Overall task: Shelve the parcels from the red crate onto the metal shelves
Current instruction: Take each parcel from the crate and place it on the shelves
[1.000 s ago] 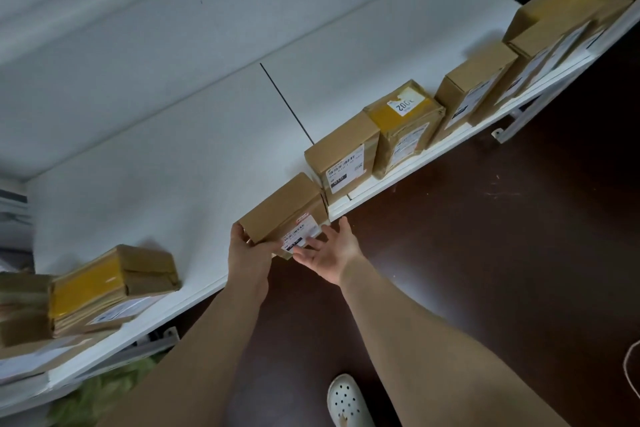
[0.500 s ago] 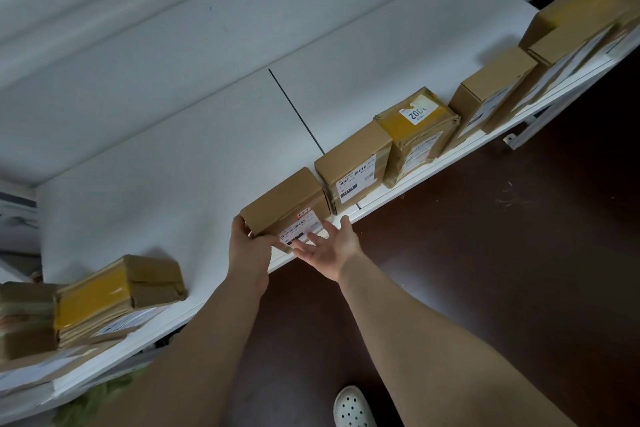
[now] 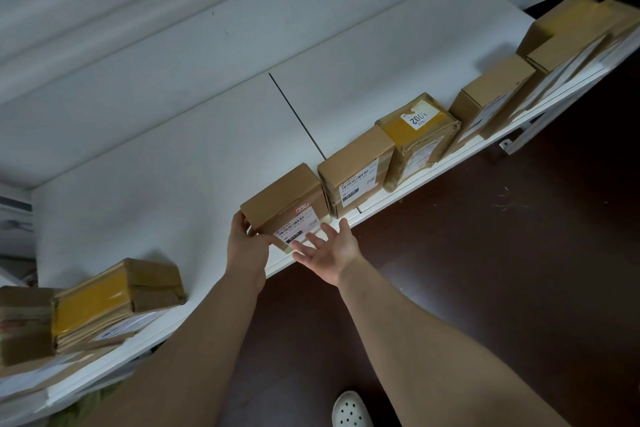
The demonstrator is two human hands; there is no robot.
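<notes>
Head view, seen as I stand near: the white metal shelf point(image 3: 207, 149) is the biggest thing and it runs from 8 o'clock up to 2 o'clock, with a pale wall behind it. A thin dark seam point(image 3: 294, 114) cuts its top in two boards. The dark brown floor point(image 3: 502, 270) fills the side from 3 to 5 o'clock.

Along the front edge stands a row of cardboard boxes point(image 3: 491, 94) toward 2 o'clock. A stack of flat packets point(image 3: 114, 298) with yellow tape lies at 8 o'clock, well apart from the row.

Near the centre is the parcel point(image 3: 280, 198), label to the front. One second ago its lower corner hung out past the shelf edge; now it sits fully on the board, just beside the neighbour box point(image 3: 353, 163) at its 2 o'clock. I cannot tell if the two touch. After that box comes a yellow-taped box point(image 3: 415, 128).

The left hand point(image 3: 247, 243) grips the parcel at its left end, fingers curled round the corner, as before. The right hand point(image 3: 329, 248) is wide, fingers spread and straight, their tips at the bottom of the labelled face.

A white shoe point(image 3: 349, 409) shows at 6 o'clock.
</notes>
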